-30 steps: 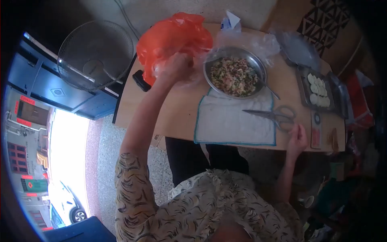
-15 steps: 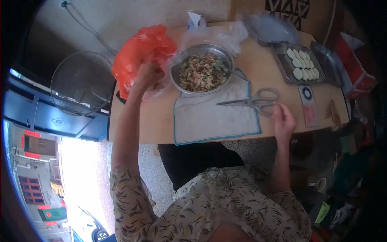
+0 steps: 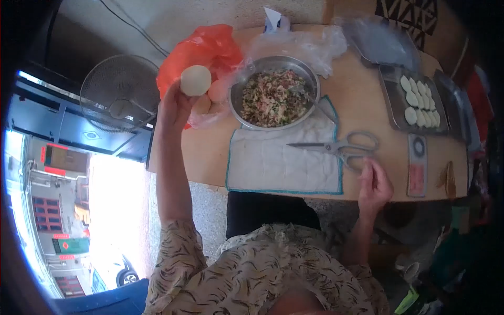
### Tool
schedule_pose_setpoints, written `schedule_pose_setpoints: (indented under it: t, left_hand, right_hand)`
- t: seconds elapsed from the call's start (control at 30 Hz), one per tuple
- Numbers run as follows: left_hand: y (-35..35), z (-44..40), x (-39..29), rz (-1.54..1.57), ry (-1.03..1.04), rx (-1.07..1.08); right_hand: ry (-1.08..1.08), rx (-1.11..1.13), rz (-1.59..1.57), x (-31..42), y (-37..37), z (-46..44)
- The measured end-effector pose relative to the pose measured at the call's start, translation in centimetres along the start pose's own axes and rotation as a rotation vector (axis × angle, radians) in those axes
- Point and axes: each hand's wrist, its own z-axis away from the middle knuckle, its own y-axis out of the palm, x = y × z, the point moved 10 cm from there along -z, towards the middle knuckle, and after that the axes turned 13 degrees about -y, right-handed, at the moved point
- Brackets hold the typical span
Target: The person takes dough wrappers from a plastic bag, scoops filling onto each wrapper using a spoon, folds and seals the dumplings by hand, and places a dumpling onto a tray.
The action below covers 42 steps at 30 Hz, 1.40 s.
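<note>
My left hand (image 3: 176, 105) grips a round, pale dumpling wrapper (image 3: 196, 80) by its lower edge, in front of the red plastic bag (image 3: 202, 47). More wrappers (image 3: 201, 104) show in clear plastic beside that bag. A steel bowl (image 3: 314, 84) of chopped filling (image 3: 275, 97) stands to the right, with a utensil's handle over its rim. Below it lies a white cloth (image 3: 283, 163) with a teal border. Scissors (image 3: 336, 147) rest partly on the cloth. Close to their handles is my right hand (image 3: 375, 186), its fingers curled together, with nothing visible in them.
At the right, a metal tray (image 3: 391, 113) carries several folded dumplings (image 3: 421, 102). A phone-like flat object (image 3: 417, 168) lies in front of it. Crumpled clear plastic (image 3: 315, 47) sits behind the bowl. A wire-mesh strainer (image 3: 118, 92) is left of the table.
My left hand has come out of the red bag area with a dumpling wrapper. My right hand stays near the scissors, slightly lower. The whole view has shifted a little.
</note>
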Motion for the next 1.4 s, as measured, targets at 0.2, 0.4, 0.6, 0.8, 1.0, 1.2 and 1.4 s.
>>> schedule_pose_setpoints:
  t: [0.2, 0.4, 0.6, 0.8, 1.0, 1.2, 1.4]
  left_hand:
    - [-0.4, 4.0, 3.7, 0.217, -0.037, -0.03]
    - [-1.8, 9.2, 2.2, 0.17, 0.103, -0.37]
    - [-3.2, 12.3, 3.4, 0.122, 0.09, -0.204]
    - [-1.9, 12.2, 4.8, 0.131, 0.045, -0.302]
    - [1.1, 9.3, 5.4, 0.054, -0.084, -0.072]
    - [6.9, 6.3, 6.5, -0.179, -0.206, 0.135]
    - [7.6, 0.7, 7.8, -0.344, -0.274, 0.13]
  right_hand:
    - [-0.001, 0.079, -0.083, 0.3, 0.5, -0.4]
    - [0.019, 0.063, -0.073, 0.6, -0.5, 0.0]
    - [-0.086, 0.113, -0.055, 0.6, -0.2, 0.3]
    - [-0.105, 0.199, 0.015, 1.1, 0.6, -0.4]
    - [0.043, 0.469, -0.047, 2.8, 7.2, -6.1]
    - [-0.261, 0.669, 0.019, 4.8, 13.8, -9.9]
    - [-0.494, 0.699, 0.099, 8.1, 16.1, -10.6]
